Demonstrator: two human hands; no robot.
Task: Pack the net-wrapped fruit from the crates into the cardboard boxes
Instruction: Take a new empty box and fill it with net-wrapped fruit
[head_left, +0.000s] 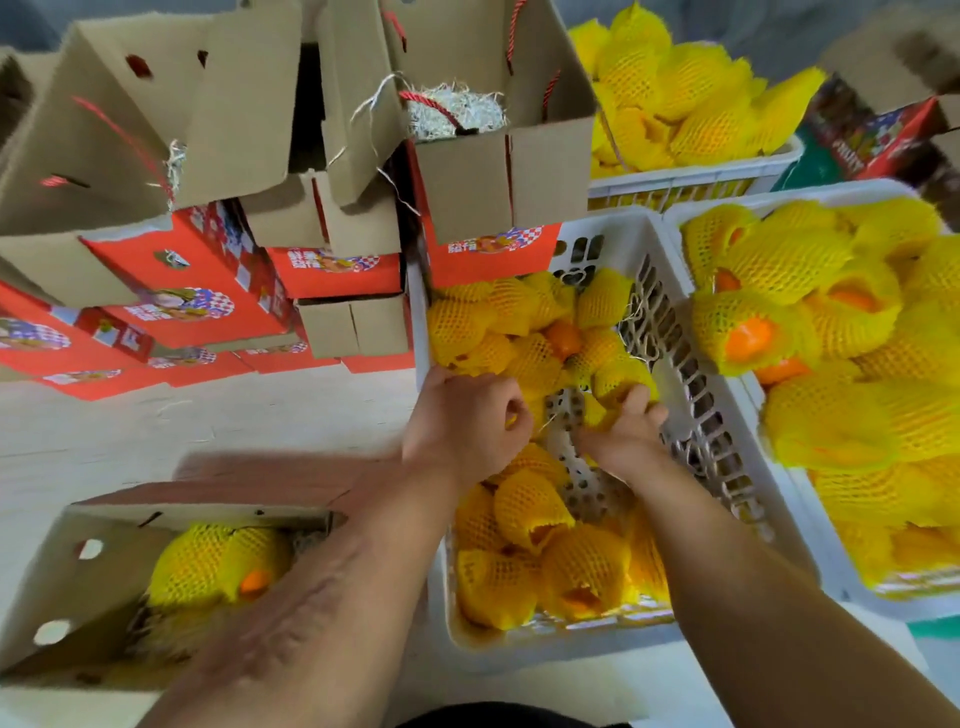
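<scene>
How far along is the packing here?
Early. Done: the open cardboard box at lower left holds two or so wrapped fruit. In hand: left hand and right hand each grip fruit in the middle crate. Left: that crate, two fuller crates and the stacked boxes.

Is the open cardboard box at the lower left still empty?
No, the cardboard box already holds net-wrapped fruit lying inside it on the packing straw.

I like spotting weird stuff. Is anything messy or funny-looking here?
Yes. Some fruit nets in the right crate have slipped, baring orange fruit. Pale shredded stuffing pokes from an open box.
</scene>
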